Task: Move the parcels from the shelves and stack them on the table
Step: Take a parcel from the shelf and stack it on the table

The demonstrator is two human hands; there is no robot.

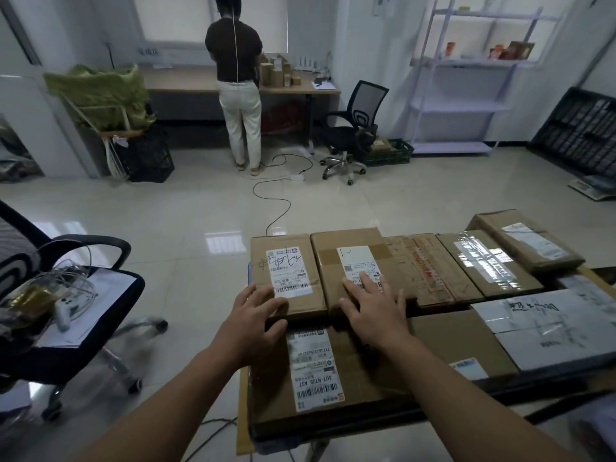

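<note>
Glossy pale floor tiles [200, 211] surround our bench [520, 388], which is paved edge to edge with flat, rectangular cardboard parcels [486, 261]. We rest the left grip [256, 315], fingers spread wide and holding nothing, on the near edge of the left labelled parcel [286, 271]. The right grip [373, 308], likewise flat and wide, lies on the taped middle parcel [350, 255]. White metal shelves [466, 108] stand well apart.

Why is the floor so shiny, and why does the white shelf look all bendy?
Head view: the tiled floor mirrors bright light as white glare patches. Head view: the clear tape on the taped parcel glints too. Head view: the wide-angle lens bows the white shelf near the frame's edge, and the bottom right corner is blurry.
</note>
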